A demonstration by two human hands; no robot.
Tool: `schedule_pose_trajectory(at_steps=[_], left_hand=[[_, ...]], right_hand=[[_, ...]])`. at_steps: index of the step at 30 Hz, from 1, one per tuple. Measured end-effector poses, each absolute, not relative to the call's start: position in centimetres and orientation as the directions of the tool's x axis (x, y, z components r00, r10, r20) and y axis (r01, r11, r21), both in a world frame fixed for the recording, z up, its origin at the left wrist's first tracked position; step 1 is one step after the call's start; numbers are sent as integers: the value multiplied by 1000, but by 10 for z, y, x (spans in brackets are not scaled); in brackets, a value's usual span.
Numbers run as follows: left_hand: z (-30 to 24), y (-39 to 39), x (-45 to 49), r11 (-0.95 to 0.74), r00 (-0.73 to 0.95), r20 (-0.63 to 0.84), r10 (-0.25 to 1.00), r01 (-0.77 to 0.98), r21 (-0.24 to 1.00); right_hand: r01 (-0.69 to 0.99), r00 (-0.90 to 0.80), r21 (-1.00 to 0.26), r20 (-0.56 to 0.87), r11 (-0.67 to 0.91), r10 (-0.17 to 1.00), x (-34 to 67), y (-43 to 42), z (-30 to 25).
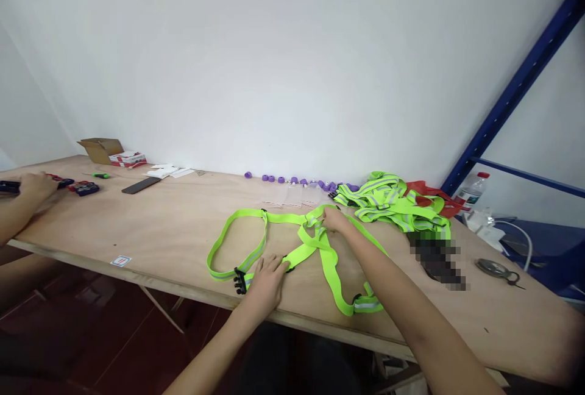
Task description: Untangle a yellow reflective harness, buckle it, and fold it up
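Observation:
A neon yellow-green reflective strap vest (331, 264) lies spread on the table in front of me, its elastic bands forming loops and crossing near the middle. My left hand (269, 280) rests palm down over a lower band, fingers laid out on it, beside a black buckle (240, 281). Farther out, my right hand (334, 220) has its fingers closed on the vest just above the crossing. My fingertips there are partly hidden, and my forearm covers part of the right loop.
More reflective vests (393, 203) are heaped at the right, by a red bag (427, 194) and a bottle (473, 191). Purple rolls (295, 181) line the wall behind clear bags (292, 195). A co-worker's hand (37, 186) is at far left, near red-and-black items (83, 188).

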State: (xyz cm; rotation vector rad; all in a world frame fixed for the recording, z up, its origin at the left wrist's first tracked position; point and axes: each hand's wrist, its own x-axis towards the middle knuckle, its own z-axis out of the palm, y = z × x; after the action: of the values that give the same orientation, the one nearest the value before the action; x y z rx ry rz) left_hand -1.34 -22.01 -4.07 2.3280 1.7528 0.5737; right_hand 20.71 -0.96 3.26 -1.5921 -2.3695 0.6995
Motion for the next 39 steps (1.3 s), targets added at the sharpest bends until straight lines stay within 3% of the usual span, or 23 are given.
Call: schedule_pose_trajectory(at_steps=[4,9,12,16,18,21,24,27,29,31,35,39], left_hand=[[-38,-223,-19,-311,259,184,948,876,368],[-33,-232,-41,-425,307,313,899,787,448],[-24,-237,-57,-437,305,330,893,763,476],[-14,-232,-56,-313,170,300,939,787,531],[-13,-226,-42,-267,115,300,947,801,536],[-12,-214,-16,-241,103,285,953,830,503],[-6,-203,-4,-236,153,201,968,829,507],[9,-196,-22,-229,242,77,967,705,671],[20,-194,-45,-145,246,-14,969,616,774],[30,-194,-70,-74,247,-94,964,595,801],[41,-197,-105,-30,325,-271,906,689,724],[42,-200,-111,-50,308,-346,886,806,590]], right_hand=[[774,-349,-612,-197,163,916,221,-16,39],[659,-374,-719,-60,220,925,248,-50,58],[632,-459,-671,80,388,885,261,-103,64],[778,-549,-402,-62,483,834,264,-188,51],[804,-544,-326,-68,497,836,265,-213,37],[779,-501,-443,-16,443,865,274,-215,19],[665,-435,-688,-41,290,899,295,-193,17],[587,-374,-799,-122,133,919,322,-169,28],[598,-360,-796,-163,93,918,340,-158,36],[642,-362,-762,-213,77,908,357,-150,40],[741,-402,-666,-336,87,852,371,-144,35],[806,-476,-539,-341,246,811,358,-150,31]])
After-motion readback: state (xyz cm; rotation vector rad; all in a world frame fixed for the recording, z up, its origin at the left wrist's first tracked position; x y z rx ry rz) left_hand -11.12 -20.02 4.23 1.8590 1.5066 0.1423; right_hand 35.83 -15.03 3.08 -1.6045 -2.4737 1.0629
